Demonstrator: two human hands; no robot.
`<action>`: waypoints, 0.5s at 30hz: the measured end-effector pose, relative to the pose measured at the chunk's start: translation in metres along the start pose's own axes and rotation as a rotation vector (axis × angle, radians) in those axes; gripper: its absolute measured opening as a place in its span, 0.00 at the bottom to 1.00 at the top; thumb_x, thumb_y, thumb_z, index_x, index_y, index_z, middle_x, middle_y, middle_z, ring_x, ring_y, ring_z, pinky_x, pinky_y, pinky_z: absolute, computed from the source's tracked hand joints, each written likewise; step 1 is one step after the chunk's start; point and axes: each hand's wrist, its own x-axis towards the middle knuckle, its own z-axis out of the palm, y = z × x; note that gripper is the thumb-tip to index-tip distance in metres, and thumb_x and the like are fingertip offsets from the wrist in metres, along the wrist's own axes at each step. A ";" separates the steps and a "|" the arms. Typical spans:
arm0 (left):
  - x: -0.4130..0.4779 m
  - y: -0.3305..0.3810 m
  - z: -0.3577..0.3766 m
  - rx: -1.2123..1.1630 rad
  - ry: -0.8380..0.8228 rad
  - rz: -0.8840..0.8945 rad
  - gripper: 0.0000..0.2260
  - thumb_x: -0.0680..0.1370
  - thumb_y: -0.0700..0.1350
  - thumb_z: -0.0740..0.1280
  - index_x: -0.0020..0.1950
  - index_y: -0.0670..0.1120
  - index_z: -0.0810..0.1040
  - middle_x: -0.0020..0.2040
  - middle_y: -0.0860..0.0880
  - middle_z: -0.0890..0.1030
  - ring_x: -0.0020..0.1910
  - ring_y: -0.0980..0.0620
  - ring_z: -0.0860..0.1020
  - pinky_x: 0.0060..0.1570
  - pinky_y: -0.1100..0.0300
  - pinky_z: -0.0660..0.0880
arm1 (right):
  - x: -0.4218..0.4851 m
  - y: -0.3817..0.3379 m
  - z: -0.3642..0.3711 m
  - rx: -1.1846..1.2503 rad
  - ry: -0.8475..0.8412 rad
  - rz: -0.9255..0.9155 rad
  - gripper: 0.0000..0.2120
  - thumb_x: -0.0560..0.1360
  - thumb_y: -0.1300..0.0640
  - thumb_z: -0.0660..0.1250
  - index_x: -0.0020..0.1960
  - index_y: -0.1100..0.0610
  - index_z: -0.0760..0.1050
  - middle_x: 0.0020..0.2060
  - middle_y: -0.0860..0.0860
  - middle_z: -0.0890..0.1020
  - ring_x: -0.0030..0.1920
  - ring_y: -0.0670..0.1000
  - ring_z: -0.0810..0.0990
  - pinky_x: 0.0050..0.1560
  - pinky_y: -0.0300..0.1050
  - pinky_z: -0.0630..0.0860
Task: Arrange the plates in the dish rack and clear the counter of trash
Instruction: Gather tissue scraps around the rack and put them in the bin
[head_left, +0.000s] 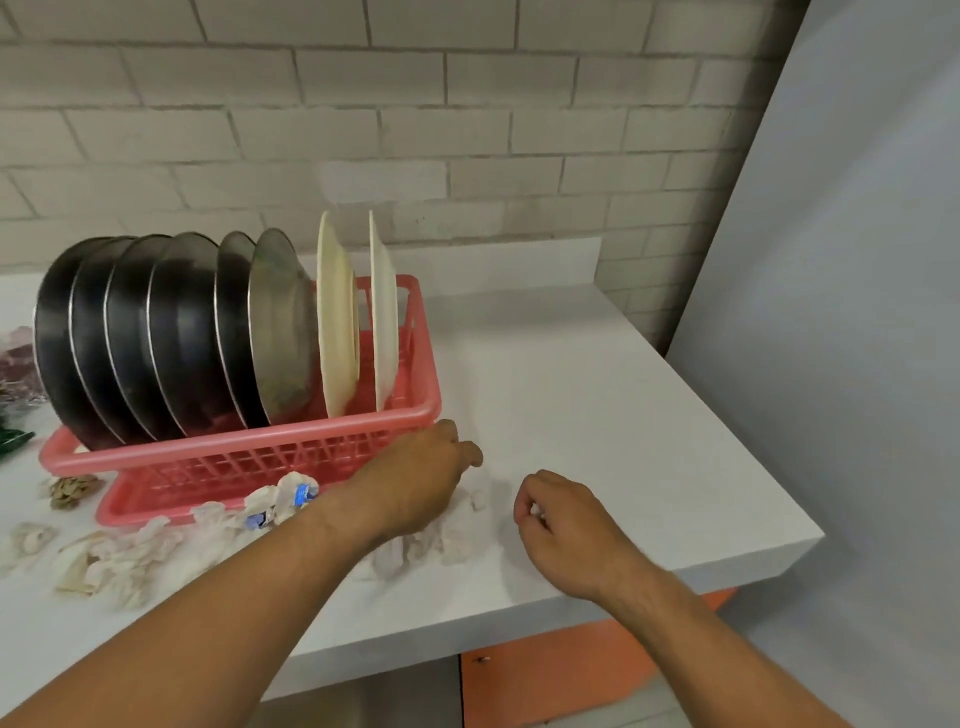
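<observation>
A pink dish rack (244, 447) stands on the white counter (597, 395). Several dark metal plates (156, 338) stand upright in it, with two cream plates (337, 322) at its right end. Crumpled white paper trash (130, 556) lies along the counter in front of the rack, with a blue-and-white scrap (291, 499) among it. My left hand (426, 478) reaches over the trash beside the rack's front right corner, fingers curled down onto white scraps (441, 540). My right hand (561, 525) hovers over the counter to the right, fingers curled around a small white scrap.
A brown crumpled scrap (72, 491) lies left of the rack's base. Green and reddish wrappers (13, 395) sit at the far left edge. A brick wall runs behind the counter; a grey panel (831, 312) stands at right. Orange cabinet fronts (571, 665) are below.
</observation>
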 end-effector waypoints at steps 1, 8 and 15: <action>-0.004 -0.005 -0.004 -0.059 0.039 -0.013 0.19 0.79 0.36 0.61 0.66 0.55 0.73 0.56 0.52 0.74 0.50 0.51 0.76 0.51 0.55 0.77 | 0.001 -0.006 0.005 -0.003 -0.001 -0.005 0.06 0.77 0.60 0.57 0.46 0.55 0.72 0.44 0.47 0.75 0.43 0.46 0.73 0.46 0.41 0.73; -0.046 -0.030 -0.031 -0.287 0.145 -0.108 0.12 0.80 0.38 0.58 0.57 0.48 0.78 0.55 0.53 0.76 0.52 0.54 0.75 0.54 0.61 0.73 | 0.010 -0.036 0.047 -0.227 -0.132 0.011 0.20 0.76 0.39 0.61 0.63 0.50 0.69 0.55 0.49 0.75 0.50 0.51 0.76 0.46 0.44 0.73; -0.069 -0.040 -0.023 -0.685 0.225 -0.288 0.12 0.78 0.37 0.56 0.41 0.48 0.75 0.33 0.48 0.78 0.27 0.58 0.71 0.27 0.63 0.69 | 0.006 -0.037 0.048 -0.165 -0.116 0.080 0.16 0.81 0.42 0.55 0.57 0.53 0.69 0.48 0.47 0.76 0.44 0.48 0.75 0.43 0.43 0.70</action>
